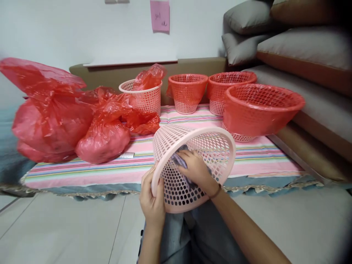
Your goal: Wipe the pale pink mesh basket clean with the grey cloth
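A pink perforated plastic wastebasket [232, 141] lies tipped on its side above my lap, its open mouth turned toward me. My left hand [151, 194] grips the rim at the near left, with the thumb inside and the fingers outside. Reaching through the mouth, my right hand [196, 168] presses a dark greyish-purple cloth [180, 160] against the inner wall. Part of the cloth is hidden beneath the fingers.
Behind stand three wastebaskets lined with red bags [187, 93] and a pink basket [148, 101] with a red bag inside. Filled red plastic bags [52, 124] sit at left on the striped cloth [90, 174]. Stacked cushions [308, 51] rise at right.
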Demonstrator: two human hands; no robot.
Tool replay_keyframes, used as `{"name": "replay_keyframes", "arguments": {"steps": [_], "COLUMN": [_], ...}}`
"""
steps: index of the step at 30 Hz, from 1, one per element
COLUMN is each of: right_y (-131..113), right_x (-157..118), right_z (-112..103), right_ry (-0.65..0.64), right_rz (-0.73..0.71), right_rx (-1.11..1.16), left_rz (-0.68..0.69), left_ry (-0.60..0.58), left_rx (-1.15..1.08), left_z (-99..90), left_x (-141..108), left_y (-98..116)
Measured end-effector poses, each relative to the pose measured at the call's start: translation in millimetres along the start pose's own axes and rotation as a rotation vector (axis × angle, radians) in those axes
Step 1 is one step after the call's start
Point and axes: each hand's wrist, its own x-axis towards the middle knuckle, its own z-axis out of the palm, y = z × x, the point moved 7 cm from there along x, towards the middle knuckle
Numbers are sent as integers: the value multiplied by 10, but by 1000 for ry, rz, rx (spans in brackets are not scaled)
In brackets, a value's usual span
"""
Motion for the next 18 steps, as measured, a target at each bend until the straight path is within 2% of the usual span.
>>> {"name": "replay_keyframes", "arguments": {"steps": [3, 5, 7, 11, 18], "right_y": [127, 164, 168, 114, -22], "right_x": [384, 468, 432, 131, -829], "right_z": [324, 548, 713, 770, 465], "right_ry": [-79, -116, -137, -137, -129], "right_rz": [39, 45, 53, 72, 109], "right_rx": [-93, -107, -123, -137, -19], "left_rz": [-16, -29, -40, -30, -36], "left_ry": [10, 4, 8, 29, 31], "left_rx": [11, 21, 26, 15, 10], "left_z": [16, 26, 24, 13, 26], "left_x": [-2, -1, 0, 2, -19], "left_y": [-34, -64, -85, -70, -20]}}
